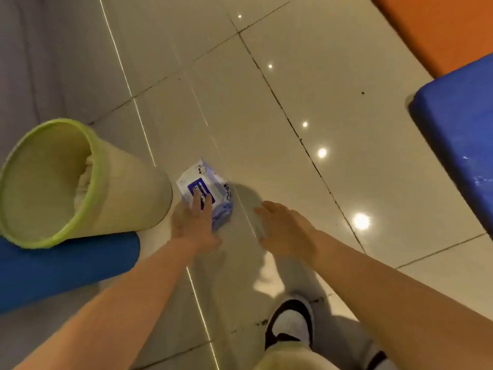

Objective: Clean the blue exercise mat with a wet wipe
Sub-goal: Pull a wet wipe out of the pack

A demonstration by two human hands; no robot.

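Your left hand (196, 222) reached down to the wet wipe pack (196, 178), which lay on the tiled floor (266, 102) just right of the green bin (133, 188). Its fingers were stretched out straight and close together, their tips resting on the dark blue label on top of the pack; nothing was curled round it as far as the blur allowed you to judge. Your right hand (285, 228) hung just to the right of the pack, apart from it, palm down, fingers loosely spread and holding nothing, though it was smeared by motion. The bin leaned toward you with its mouth open, and some crumpled white stuff (85, 172) showed inside against its far wall. A blue roll (66, 271) lay on the floor at the near left, its end passing under the bin's rim in the view. The blue exercise mat (458, 145) lay flat at the right edge, well apart from both hands, with a few pale marks on its surface. Beyond it, at the far right, was an orange mat (440, 30). A black-and-white shoe (290, 321) stood near, below your right forearm.
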